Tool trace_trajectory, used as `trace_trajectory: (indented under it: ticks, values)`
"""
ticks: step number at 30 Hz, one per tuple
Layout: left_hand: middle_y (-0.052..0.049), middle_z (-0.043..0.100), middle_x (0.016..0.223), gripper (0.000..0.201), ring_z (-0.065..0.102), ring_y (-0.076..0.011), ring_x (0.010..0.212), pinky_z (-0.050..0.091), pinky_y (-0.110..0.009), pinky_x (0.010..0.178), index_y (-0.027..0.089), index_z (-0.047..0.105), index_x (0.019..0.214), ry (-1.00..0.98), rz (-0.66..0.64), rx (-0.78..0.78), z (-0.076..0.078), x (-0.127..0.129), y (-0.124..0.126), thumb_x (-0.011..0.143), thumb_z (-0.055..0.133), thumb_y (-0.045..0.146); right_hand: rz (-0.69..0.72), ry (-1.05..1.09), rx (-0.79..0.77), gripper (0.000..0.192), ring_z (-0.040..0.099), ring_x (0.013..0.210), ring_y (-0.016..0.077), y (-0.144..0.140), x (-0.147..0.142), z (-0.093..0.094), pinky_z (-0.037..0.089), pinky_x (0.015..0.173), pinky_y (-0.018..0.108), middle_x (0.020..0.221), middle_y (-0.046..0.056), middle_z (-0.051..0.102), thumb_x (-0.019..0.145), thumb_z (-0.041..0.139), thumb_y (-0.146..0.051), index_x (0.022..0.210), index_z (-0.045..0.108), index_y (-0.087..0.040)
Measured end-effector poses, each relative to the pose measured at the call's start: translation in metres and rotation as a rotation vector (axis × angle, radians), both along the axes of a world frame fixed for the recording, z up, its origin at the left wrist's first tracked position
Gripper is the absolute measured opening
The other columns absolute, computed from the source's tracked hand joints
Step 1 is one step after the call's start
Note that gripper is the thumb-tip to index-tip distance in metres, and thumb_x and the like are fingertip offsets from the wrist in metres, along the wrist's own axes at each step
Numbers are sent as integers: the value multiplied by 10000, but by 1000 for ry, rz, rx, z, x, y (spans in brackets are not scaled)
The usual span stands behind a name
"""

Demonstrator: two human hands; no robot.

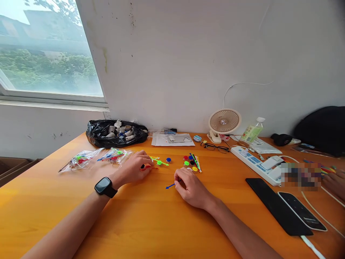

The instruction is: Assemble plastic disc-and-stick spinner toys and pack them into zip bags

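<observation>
Blue stick [170, 186] pinched in right hand [192, 187] fingers [178, 182].

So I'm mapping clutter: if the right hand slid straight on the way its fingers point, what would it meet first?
The right hand points left, pinching a blue stick. Beyond the stick's tip the table looks bare; probably the left forearm comes next, though depth is unclear.
</observation>
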State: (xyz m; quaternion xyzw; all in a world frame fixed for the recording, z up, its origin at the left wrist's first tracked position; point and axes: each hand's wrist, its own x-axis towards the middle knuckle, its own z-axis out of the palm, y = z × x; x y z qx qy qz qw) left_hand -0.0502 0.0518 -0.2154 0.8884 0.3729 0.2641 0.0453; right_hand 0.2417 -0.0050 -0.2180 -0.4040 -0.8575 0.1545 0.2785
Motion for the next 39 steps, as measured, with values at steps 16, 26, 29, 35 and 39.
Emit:
trace_trajectory:
  ticks: [16, 26, 29, 35, 39]
  values:
    - [-86, 792, 1017, 356, 747, -224, 918, 576, -311, 777, 201, 723, 1160, -758, 59, -444, 10, 1, 8, 949, 685, 485, -1, 6, -159, 138, 489, 731, 160, -4, 3, 3, 342, 682, 291, 798, -23, 550, 965, 483, -146, 869, 433, -231]
    - [-103, 800, 886, 347, 769, -256, 818, 572, -318, 689, 167, 722, 921, -645, 263, -389, -20, -4, 28, 921, 648, 506, 0, 3, -127, 145, 495, 720, 157, -4, 3, 1, 333, 668, 285, 784, -28, 547, 953, 488, -134, 863, 431, -232]
    - [-81, 805, 895, 284, 773, -240, 801, 566, -299, 668, 182, 726, 951, -588, 289, -347, -27, -1, 30, 926, 637, 450, -5, -3, -125, 145, 487, 713, 157, -4, 2, 0, 325, 660, 285, 781, -28, 544, 955, 484, -134, 863, 430, -233]
    - [-57, 807, 901, 222, 741, -203, 727, 546, -288, 639, 193, 739, 980, -513, 375, -236, -24, 5, 26, 914, 639, 379, -7, -15, -139, 137, 480, 716, 155, -3, 3, 1, 323, 661, 285, 785, -30, 544, 966, 484, -147, 872, 435, -233]
    - [-69, 810, 884, 216, 765, -222, 769, 561, -294, 655, 176, 734, 992, -585, 382, -274, -24, 6, 26, 886, 656, 347, -6, -24, -144, 140, 481, 719, 154, -3, 3, 2, 323, 660, 285, 789, -30, 542, 964, 484, -145, 868, 431, -232]
